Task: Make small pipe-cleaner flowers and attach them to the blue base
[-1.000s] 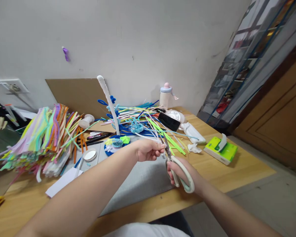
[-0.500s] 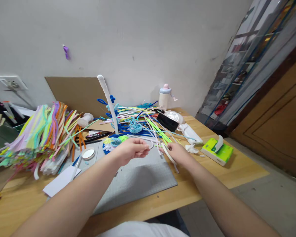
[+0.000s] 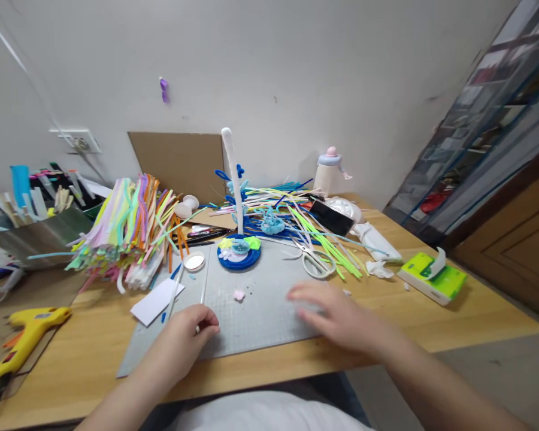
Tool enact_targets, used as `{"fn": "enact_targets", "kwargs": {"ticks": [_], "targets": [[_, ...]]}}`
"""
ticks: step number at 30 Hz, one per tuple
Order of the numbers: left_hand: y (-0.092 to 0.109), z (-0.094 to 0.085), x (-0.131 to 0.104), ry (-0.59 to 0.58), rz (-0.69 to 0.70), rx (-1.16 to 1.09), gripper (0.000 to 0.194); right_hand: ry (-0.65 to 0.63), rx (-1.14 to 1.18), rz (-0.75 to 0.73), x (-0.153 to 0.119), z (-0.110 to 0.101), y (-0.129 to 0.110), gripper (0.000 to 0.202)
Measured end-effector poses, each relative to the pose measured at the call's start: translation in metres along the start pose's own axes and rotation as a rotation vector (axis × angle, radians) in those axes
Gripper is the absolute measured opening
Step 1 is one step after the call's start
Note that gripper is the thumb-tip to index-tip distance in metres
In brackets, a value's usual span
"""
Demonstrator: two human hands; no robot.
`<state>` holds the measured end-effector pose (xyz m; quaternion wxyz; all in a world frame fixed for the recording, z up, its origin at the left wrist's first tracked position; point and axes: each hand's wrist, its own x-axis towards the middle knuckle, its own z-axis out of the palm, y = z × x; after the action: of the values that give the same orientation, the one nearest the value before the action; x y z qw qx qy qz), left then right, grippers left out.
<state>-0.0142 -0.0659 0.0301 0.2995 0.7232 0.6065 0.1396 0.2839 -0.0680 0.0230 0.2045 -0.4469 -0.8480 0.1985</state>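
Note:
My left hand (image 3: pixel 195 328) is low over the front left of the grey cutting mat (image 3: pixel 269 311), its fingers pinched together on a thin whitish stick (image 3: pixel 205 275) that reaches up the mat. My right hand (image 3: pixel 330 314), blurred, hovers above the mat's right side with fingers apart and nothing in them. Beyond it lie white-handled scissors (image 3: pixel 318 263). A small pale pink piece (image 3: pixel 239 296) rests mid-mat. Behind that stands a fuzzy white stem (image 3: pixel 232 173) with blue flowers and leaves, by a round blue base (image 3: pixel 251 258) bearing yellow, green and white fuzzy pieces.
A thick bundle of coloured pipe cleaners (image 3: pixel 117 239) lies left, near a white card (image 3: pixel 157 301) and yellow glue gun (image 3: pixel 31 335). More loose pipe cleaners, a phone (image 3: pixel 332 217), a bottle (image 3: pixel 329 173) and a green tissue pack (image 3: pixel 433 276) occupy the back and right.
My right hand has left the scissors, which now lie on the mat, and moved nearer me. My left hand has come down leftward to the stick. The view has shifted left.

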Motion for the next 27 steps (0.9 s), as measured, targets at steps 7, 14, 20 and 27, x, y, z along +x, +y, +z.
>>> {"fn": "enact_targets", "kwargs": {"ticks": [7,14,20,27], "targets": [[-0.017,0.012,-0.003,0.023,0.104,0.009,0.013,-0.189,-0.027,-0.207,-0.070,0.057,-0.007,0.059],[-0.012,0.023,-0.007,0.000,0.138,0.074,0.013,0.032,-0.443,0.065,-0.093,0.060,0.026,0.059],[-0.010,0.023,-0.002,-0.016,0.041,0.120,0.011,0.090,-0.488,0.056,-0.090,0.068,0.019,0.056],[-0.016,0.025,0.008,-0.062,-0.034,0.109,0.007,0.135,-0.493,0.074,-0.090,0.072,0.022,0.050]]}}
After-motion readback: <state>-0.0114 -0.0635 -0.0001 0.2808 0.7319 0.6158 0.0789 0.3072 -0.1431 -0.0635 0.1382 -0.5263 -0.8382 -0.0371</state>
